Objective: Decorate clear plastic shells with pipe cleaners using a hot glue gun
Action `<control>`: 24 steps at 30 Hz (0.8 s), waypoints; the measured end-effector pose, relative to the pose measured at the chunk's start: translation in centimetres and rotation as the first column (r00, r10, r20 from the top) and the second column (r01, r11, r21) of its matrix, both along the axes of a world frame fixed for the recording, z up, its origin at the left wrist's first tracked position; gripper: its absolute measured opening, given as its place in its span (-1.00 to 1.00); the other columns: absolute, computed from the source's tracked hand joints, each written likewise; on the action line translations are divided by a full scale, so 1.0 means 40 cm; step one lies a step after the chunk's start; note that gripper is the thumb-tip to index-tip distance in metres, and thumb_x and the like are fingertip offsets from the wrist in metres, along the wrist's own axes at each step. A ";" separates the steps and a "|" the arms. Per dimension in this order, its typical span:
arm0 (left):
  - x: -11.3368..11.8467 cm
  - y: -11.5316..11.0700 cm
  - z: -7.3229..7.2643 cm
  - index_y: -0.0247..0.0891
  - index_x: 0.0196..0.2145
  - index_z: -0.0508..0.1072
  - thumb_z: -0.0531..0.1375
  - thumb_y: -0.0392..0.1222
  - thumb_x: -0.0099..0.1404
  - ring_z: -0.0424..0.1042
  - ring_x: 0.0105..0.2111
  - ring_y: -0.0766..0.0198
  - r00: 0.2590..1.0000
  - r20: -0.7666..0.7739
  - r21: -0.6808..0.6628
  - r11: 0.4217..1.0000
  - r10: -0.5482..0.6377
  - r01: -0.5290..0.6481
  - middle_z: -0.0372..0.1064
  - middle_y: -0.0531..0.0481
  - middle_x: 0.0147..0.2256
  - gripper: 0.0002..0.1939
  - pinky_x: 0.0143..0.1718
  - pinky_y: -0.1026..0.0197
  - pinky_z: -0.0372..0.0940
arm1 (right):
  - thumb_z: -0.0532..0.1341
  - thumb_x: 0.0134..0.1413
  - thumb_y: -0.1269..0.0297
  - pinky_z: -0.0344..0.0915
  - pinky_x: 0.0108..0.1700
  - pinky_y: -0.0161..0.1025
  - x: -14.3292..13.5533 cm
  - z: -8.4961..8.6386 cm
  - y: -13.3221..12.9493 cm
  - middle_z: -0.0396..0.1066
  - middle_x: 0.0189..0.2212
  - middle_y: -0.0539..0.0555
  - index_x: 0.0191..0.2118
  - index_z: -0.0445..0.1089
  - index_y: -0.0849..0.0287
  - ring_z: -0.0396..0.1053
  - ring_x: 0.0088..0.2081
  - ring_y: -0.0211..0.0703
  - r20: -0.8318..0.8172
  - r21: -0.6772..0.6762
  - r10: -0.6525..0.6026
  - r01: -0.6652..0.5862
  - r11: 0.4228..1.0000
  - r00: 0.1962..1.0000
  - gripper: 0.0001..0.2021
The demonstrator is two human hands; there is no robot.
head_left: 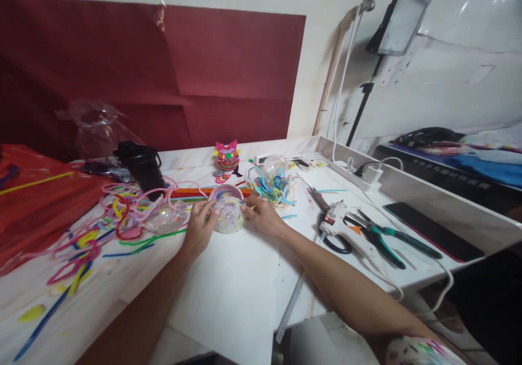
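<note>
A clear plastic half-ball [229,216] with coloured swirls showing through it is held over the white paper. Just behind it, touching or nearly so, is a round bowl shape [225,189] with a pale pink rim and coloured material inside. My left hand [201,224] grips the half-ball's left edge, fingers closed against it. From the right, my right hand [262,214] pinches the opposite edge; some of its fingertips are hidden. Orange, red and green pipe cleaners [188,193] lie behind the hands. Beyond them stands a pink cat-like figure [227,156] with big eyes.
Tangled pipe cleaners [92,240] and a black holder [141,166] lie left, by a red plastic bag [36,202]. At right are scissors [320,199], a white glue gun [346,226], green-handled pliers [397,236] and a phone [432,229]. Cables cross the table's right edge.
</note>
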State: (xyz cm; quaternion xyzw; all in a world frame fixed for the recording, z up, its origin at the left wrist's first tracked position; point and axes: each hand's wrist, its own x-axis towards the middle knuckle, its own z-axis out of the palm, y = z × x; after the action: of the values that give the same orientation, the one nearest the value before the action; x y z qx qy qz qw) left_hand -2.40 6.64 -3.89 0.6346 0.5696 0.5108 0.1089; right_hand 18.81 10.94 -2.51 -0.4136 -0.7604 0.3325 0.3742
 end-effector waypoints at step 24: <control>-0.002 -0.001 0.002 -0.21 -0.07 0.49 0.07 0.00 0.32 0.43 -0.19 0.10 0.985 -0.148 0.128 0.989 0.092 -0.074 0.34 -0.15 -0.13 -0.65 -0.02 -0.03 0.37 | 0.08 0.33 0.31 0.35 0.01 -0.15 0.000 0.025 -0.021 0.44 -0.03 0.27 -0.04 0.42 0.24 0.41 0.00 -0.01 0.325 0.429 -0.160 0.005 0.903 0.932 -0.77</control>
State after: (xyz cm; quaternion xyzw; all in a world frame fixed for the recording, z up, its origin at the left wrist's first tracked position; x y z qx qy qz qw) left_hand -2.49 6.62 -3.81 0.6532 0.5701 0.4983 0.0044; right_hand 18.83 10.11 -1.52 -0.4083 -0.8502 0.0645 0.3262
